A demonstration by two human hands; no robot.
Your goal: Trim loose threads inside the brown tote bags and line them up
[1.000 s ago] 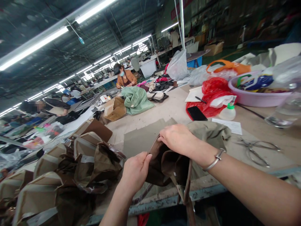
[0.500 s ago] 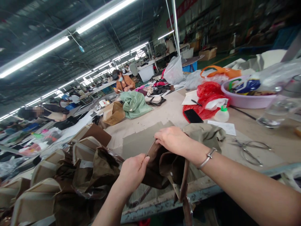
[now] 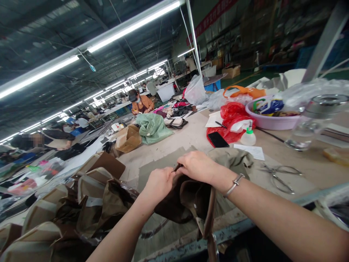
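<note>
My left hand (image 3: 159, 185) and my right hand (image 3: 196, 166) both pinch the upper edge of a brown bag (image 3: 169, 206) at the table's front edge. Their fingertips are close together on that edge. The bag gapes open below my right hand, its inner folds showing, and a strap (image 3: 212, 247) hangs past the table edge. A khaki cloth (image 3: 230, 157) lies crumpled behind my right wrist. To the left of my left hand, several similar brown bags (image 3: 95, 187) with beige panels are piled together. What lies under my fingertips is hidden.
Scissors (image 3: 280, 174), a green-capped bottle (image 3: 248, 137), a black phone (image 3: 218, 139) and a glass jar (image 3: 304, 127) are at the right. Behind them sits a pink basin (image 3: 272, 122). Farther back are a cardboard box (image 3: 128, 140), a green sack (image 3: 154, 129) and a co-worker (image 3: 141, 103).
My hands have come closer together along the bag's edge, closing the gap between them. The whole view has shifted slightly, with the table items appearing further left and lower.
</note>
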